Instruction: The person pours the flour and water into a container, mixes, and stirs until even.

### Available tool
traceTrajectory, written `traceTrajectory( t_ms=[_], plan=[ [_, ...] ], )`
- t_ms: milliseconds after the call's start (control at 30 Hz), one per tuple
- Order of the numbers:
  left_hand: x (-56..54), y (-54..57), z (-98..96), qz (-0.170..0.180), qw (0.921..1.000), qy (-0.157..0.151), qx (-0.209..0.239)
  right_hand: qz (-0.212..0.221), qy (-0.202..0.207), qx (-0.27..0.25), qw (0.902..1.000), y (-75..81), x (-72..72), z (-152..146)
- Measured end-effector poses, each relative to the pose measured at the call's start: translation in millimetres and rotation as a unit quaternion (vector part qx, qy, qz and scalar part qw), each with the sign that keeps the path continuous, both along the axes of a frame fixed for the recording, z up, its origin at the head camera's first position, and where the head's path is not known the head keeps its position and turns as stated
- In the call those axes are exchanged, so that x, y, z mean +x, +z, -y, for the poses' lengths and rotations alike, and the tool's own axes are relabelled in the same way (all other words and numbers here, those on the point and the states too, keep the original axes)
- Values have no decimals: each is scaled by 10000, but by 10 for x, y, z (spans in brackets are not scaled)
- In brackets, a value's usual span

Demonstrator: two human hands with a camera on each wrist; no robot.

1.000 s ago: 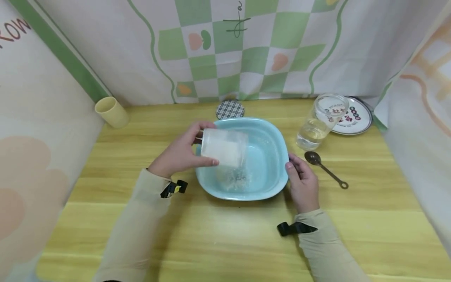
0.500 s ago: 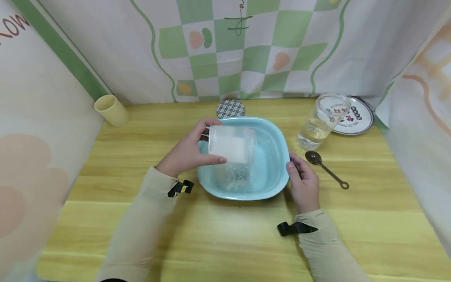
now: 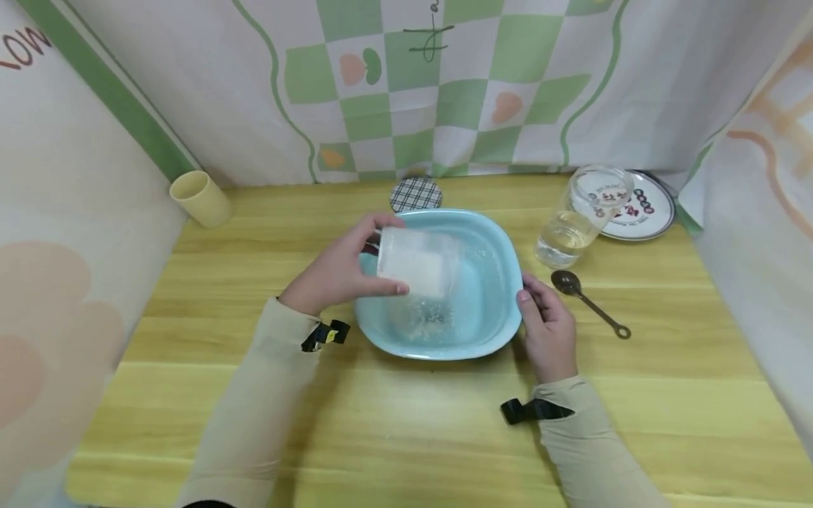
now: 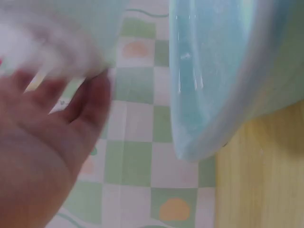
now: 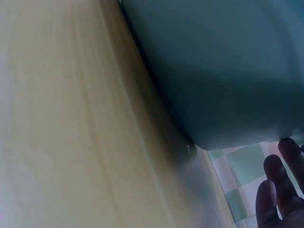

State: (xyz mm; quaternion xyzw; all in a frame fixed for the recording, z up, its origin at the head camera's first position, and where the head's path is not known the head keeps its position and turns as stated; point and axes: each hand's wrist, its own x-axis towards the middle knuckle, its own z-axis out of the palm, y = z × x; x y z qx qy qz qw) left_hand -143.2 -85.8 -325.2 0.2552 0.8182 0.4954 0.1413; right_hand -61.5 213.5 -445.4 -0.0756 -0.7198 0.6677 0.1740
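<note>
while lh (image 3: 343, 275) grips cup (image 3: 419, 264), rh (image 3: 550, 331) touches basin (image 3: 492, 303)

beige sleeves (image 3: 238, 416), black wrist straps (image 3: 551, 410), yellow mark (image 3: 331, 336) on the left one

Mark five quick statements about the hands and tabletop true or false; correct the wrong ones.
1. The left hand holds a translucent container tilted over the blue basin. True.
2. The spoon lies on the table, right of the basin. True.
3. The tall jar contains clear liquid. True.
4. The right hand grips the jar. False: it touches the basin.
5. The yellow cup is inside the basin. False: it is at the table's far left.
</note>
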Motion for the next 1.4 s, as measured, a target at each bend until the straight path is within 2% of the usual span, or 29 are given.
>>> traceTrajectory(
  t_ms=[333,567,900,1067,1167,1400],
  plan=[
    [-37,2,-27,-91,9998,-23,-193,-9,-9,-19,10000,0,-4,5],
    [-68,-8,-58,-169,9988,34,-461,13,1,160,9999,-2,-4,14],
    [-96,-35,-68,-73,9996,115,-247,5,5,127,9999,2,-9,19],
    [-78,-33,-3,108,9996,162,-180,-28,11,81,10000,-3,-9,12],
    [-50,-28,71,91,9993,287,-213,-52,22,108,9999,-5,-11,9],
    [21,-26,222,-234,9982,330,-451,-42,-9,57,10000,14,-4,4]
  ],
)
